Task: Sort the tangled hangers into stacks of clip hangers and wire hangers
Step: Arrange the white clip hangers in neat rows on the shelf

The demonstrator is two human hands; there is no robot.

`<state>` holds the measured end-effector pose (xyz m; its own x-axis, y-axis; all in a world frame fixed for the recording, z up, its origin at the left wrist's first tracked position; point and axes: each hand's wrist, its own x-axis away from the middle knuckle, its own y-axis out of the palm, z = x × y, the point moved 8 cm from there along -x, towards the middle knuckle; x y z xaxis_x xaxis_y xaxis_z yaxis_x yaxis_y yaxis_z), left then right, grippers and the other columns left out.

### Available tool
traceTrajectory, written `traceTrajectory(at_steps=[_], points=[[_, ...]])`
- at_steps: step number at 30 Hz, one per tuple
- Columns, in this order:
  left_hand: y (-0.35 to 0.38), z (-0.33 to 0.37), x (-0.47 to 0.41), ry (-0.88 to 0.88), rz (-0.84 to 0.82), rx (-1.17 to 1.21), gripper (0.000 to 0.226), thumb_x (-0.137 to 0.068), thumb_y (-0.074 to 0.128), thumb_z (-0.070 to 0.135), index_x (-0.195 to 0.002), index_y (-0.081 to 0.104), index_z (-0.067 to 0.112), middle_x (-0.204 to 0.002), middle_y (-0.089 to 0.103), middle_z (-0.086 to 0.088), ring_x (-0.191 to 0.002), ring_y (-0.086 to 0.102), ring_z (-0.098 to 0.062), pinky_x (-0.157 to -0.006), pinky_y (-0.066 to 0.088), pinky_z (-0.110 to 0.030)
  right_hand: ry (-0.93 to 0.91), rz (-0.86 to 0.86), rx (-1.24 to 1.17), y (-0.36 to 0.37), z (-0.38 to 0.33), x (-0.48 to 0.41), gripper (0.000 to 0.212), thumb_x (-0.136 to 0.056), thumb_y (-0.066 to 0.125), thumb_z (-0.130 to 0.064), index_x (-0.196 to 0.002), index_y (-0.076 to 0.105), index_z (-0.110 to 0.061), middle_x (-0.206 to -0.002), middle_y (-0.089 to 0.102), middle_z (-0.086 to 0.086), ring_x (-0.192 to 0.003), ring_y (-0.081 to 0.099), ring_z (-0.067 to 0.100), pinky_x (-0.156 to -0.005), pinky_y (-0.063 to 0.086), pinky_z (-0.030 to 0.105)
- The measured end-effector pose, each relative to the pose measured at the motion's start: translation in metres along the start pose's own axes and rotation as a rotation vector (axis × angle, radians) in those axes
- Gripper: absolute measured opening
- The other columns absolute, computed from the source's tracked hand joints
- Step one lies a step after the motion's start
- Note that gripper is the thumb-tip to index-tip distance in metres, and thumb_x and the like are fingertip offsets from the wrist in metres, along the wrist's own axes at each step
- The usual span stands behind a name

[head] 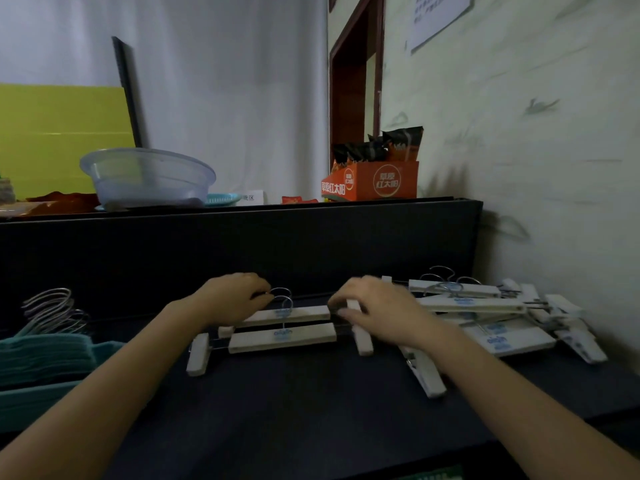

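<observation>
Two white wooden clip hangers lie side by side on the dark table: the near one (282,338) and the far one (294,315). My left hand (232,297) grips the left end of the far hanger, fingers curled by its metal hooks. My right hand (377,308) holds the right-hand clip (360,332) of these hangers. A pile of more white clip hangers (485,317) lies at the right against the wall. A stack of teal hangers with wire hooks (52,327) sits at the far left.
A black raised ledge (242,237) runs behind the table. On it stand a clear plastic bowl (149,176), a small teal basket (221,199) and an orange snack box (374,181). The wall (536,168) closes the right side.
</observation>
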<state>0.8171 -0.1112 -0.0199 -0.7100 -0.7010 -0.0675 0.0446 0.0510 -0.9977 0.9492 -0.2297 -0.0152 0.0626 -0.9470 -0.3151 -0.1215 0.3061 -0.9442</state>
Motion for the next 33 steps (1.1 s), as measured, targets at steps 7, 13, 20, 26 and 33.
traceTrajectory(at_steps=[7,13,20,26,33], points=[[-0.013,0.109,-0.013,0.248,0.119,0.158,0.027,-0.095,0.043,0.036,-0.114,0.059,0.026,-0.106,0.065,0.006,-0.091,0.061,-0.011,-0.084,0.052,-0.036,0.362,-0.076,0.013,-0.046,0.146,0.058,0.029,-0.089,0.056,-0.039,-0.115,0.062,-0.027,-0.117,0.061,-0.006,-0.105,0.056,0.011,-0.093,0.047,0.032],[-0.006,0.203,-0.014,0.452,0.169,0.258,0.027,-0.094,0.046,0.037,-0.106,0.064,0.022,-0.103,0.064,0.005,-0.085,0.057,-0.011,-0.076,0.051,-0.033,0.387,-0.239,0.082,-0.027,0.196,0.097,0.038,-0.088,0.051,-0.050,-0.114,0.062,-0.025,-0.112,0.062,0.000,-0.099,0.056,0.017,-0.089,0.044,0.034],[0.024,0.268,-0.011,0.558,0.129,0.018,0.042,-0.087,0.049,0.051,-0.111,0.060,0.018,-0.108,0.059,0.001,-0.097,0.055,-0.016,-0.081,0.049,-0.036,0.355,-0.080,0.035,-0.047,0.200,0.097,0.035,-0.087,0.054,-0.048,-0.115,0.058,-0.027,-0.110,0.060,-0.006,-0.094,0.054,0.013,-0.075,0.042,0.029],[0.041,0.290,-0.015,0.554,0.183,-0.053,0.042,-0.091,0.045,0.044,-0.123,0.044,0.017,-0.122,0.054,-0.006,-0.105,0.051,-0.022,-0.086,0.042,-0.035,0.396,0.067,0.026,-0.089,0.219,0.105,0.034,-0.086,0.056,-0.049,-0.114,0.058,-0.030,-0.103,0.060,-0.007,-0.089,0.056,0.015,-0.078,0.048,0.037],[0.027,0.295,-0.003,0.584,0.254,0.027,0.041,-0.094,0.039,0.046,-0.127,0.039,0.022,-0.127,0.048,0.000,-0.111,0.046,-0.014,-0.091,0.037,-0.029,0.387,0.145,-0.058,-0.103,0.226,0.113,0.029,-0.087,0.055,-0.046,-0.111,0.059,-0.030,-0.102,0.062,-0.005,-0.089,0.058,0.018,-0.082,0.049,0.041]])
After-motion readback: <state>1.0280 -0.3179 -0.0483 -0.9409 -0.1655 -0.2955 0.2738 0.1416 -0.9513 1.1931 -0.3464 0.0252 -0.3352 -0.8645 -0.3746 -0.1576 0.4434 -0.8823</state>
